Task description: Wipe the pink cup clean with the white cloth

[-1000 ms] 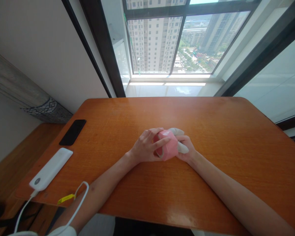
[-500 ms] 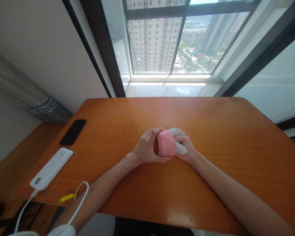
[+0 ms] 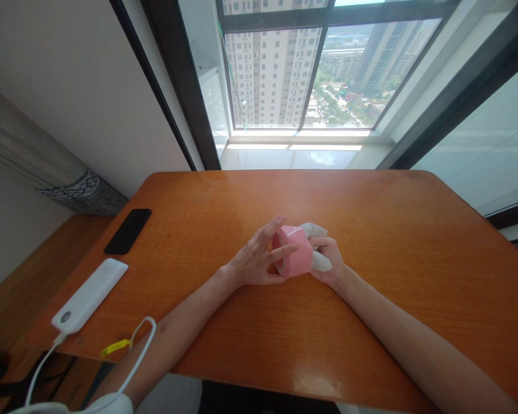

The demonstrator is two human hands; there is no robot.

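Observation:
A pink roll of tape stands on edge in the middle of the orange wooden table. My right hand grips the roll from the right; two of its fingers wear white covers. My left hand is at the roll's left side with its fingers stretched and spread, the fingertips touching the roll's open face.
A black phone lies at the table's left edge. A white power bank with a white cable and yellow tag sits nearer me on the left. A large window is behind the table's far edge.
My left hand was wrapped over the roll half a second ago; its fingers have now opened and lifted. The roll has turned slightly, and its hollow side shows again.

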